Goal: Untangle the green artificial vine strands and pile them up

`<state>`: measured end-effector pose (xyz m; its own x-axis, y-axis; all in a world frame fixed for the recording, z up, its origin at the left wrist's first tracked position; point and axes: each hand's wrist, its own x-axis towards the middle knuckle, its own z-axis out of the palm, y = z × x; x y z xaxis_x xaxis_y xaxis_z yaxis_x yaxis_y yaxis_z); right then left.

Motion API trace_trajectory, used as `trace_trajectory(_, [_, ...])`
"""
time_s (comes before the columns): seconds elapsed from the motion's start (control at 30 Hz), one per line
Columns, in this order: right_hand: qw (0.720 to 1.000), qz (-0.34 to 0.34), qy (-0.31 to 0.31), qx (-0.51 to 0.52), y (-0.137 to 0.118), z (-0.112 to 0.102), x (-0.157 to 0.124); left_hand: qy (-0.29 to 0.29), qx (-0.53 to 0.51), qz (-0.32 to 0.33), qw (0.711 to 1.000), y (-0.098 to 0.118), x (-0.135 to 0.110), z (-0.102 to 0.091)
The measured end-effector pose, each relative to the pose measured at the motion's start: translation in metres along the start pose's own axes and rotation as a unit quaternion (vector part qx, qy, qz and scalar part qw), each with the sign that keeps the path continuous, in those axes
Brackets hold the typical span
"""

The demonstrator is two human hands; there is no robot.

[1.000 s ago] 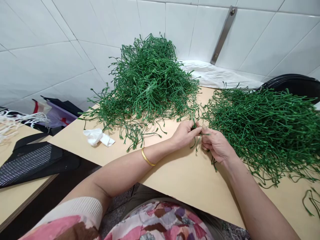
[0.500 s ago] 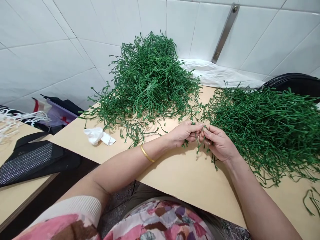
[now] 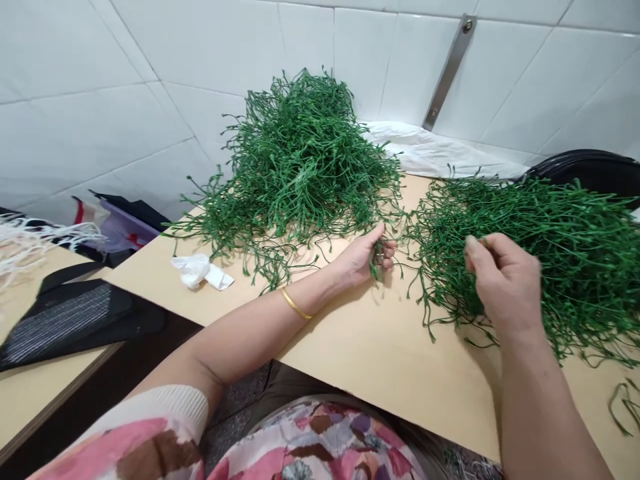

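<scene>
In the head view, your left hand (image 3: 364,259) is palm up over the near side of the left pile, its thumb raised and its fingers curled around a few short green stems (image 3: 375,260), which poke out between thumb and fingers. Your right hand (image 3: 507,287) is well apart from it, in front of the right pile, with the fingers bent in and the thumb drawn up close to the forefinger; whether a stem is pinched there you cannot tell.

The left pile of green stems (image 3: 305,153) is heaped high toward the tiled wall (image 3: 400,60), its loose ends spreading over the tan tabletop (image 3: 375,353). The right pile of green stems (image 3: 580,253) lies lower and wider, partly hidden by your right hand. Near the right edge, a few loose stems (image 3: 623,407) lie apart from it.

A crumpled white tissue (image 3: 197,270) sits left of your gold bangle (image 3: 296,305). Behind the piles, white sheeting (image 3: 430,150) lies along the wall, below a metal bracket (image 3: 450,73).
</scene>
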<state>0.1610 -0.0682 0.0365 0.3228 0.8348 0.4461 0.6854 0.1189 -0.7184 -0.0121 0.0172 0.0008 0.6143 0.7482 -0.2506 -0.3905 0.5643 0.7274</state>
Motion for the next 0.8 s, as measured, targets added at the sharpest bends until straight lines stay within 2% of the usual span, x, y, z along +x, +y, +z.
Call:
trace_trajectory(0.03, [0.993,-0.011,0.05,-0.102,0.005,-0.001,0.001,0.012,0.01,-0.01,1.0,-0.001,0.001,-0.001])
trace_trajectory(0.13, [0.95,-0.042,0.104,-0.292,0.02,0.0,0.003,0.037,0.042,-0.002,0.998,-0.005,0.001,-0.002])
trace_trajectory(0.23, [0.932,-0.058,0.129,-0.333,0.022,0.003,0.001,0.052,0.049,0.038,0.997,-0.007,0.0,0.0])
trace_trajectory(0.33, [0.943,-0.137,0.132,-0.274,0.011,0.007,-0.005,0.072,0.064,0.059,0.994,-0.007,-0.001,0.002])
trace_trajectory(0.4, [0.956,-0.205,0.089,-0.188,0.0,0.013,-0.012,0.08,0.065,0.061,0.993,-0.007,-0.001,0.002])
trace_trajectory(0.47, [0.962,-0.252,0.016,-0.103,-0.009,0.024,-0.02,0.076,0.052,0.044,0.995,-0.007,-0.001,0.003])
trace_trajectory(0.57, [0.951,-0.287,-0.083,-0.079,-0.015,0.043,-0.029,0.058,0.021,0.01,0.998,-0.008,-0.002,0.003])
trace_trajectory(0.67, [0.952,-0.258,-0.132,-0.095,-0.011,0.055,-0.032,0.033,-0.01,0.004,0.999,-0.008,-0.003,0.005])
trace_trajectory(0.8, [0.972,-0.178,-0.138,-0.066,-0.002,0.057,-0.026,-0.008,-0.039,0.0,0.999,-0.009,-0.004,0.006])
